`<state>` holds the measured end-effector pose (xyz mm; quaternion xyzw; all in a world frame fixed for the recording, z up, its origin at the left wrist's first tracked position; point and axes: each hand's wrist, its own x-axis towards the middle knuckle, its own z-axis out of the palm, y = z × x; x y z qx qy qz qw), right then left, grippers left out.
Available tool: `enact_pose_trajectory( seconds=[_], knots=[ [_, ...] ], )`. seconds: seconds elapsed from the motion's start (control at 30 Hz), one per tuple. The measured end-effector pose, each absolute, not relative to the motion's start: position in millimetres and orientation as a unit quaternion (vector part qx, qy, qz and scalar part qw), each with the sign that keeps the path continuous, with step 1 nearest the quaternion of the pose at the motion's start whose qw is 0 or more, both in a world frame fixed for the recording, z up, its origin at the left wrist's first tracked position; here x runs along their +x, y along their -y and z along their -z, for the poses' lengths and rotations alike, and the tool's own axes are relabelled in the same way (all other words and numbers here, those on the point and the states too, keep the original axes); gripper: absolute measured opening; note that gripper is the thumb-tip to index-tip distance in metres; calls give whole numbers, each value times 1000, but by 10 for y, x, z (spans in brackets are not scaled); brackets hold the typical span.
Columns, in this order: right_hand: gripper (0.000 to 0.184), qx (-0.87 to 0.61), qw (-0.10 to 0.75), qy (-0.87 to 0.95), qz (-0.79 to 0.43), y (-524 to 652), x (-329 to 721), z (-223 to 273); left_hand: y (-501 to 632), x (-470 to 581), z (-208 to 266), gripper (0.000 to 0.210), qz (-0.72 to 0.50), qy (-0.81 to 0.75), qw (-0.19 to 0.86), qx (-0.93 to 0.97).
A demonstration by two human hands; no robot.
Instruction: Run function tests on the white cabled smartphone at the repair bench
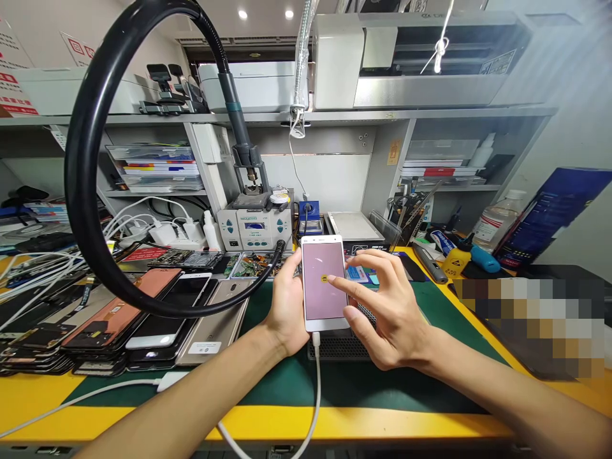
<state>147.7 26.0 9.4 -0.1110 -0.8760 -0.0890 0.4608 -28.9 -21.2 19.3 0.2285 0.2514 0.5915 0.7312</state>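
A white smartphone [324, 324] stands nearly upright in front of me, its lit screen pinkish with a small yellow patch in the middle. My left hand [285, 309] grips it along the left side, with the fingers behind it hidden. A white charging cable [317, 376] is plugged into its bottom edge and hangs past the table front. My right hand [385, 306] holds nothing; its fingers are apart, and the index fingertip is at the screen by the yellow patch. Behind the phone's lower end lies a dark perforated plate [335, 349] on the green mat [444, 382].
On the left are stacks of phones and phone parts [157, 312] and tangled white cables [43, 271]. A thick black hose [79, 159] loops over them from the hot-air station [253, 224]. At right stand a yellow bottle [456, 258], a clear bottle [500, 220] and a tool holder [411, 207].
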Motion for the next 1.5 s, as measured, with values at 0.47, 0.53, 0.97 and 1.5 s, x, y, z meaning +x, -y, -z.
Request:
enact_pose_trajectory(
  seconds=[0.47, 0.53, 0.97, 1.5],
  knots=[
    [39, -122, 422, 893, 96, -254, 1475, -80, 190, -310, -143, 61, -592, -247, 733, 226],
    [38, -119, 423, 893, 95, -252, 1478, -78, 190, -307, -144, 61, -590, -244, 736, 224],
    [35, -99, 432, 892, 93, -248, 1475, -87, 196, -303, -166, 64, -587, -247, 737, 228],
    [24, -52, 439, 893, 85, -234, 1479, -95, 180, -320, -124, 65, -582, -231, 742, 239]
  ],
)
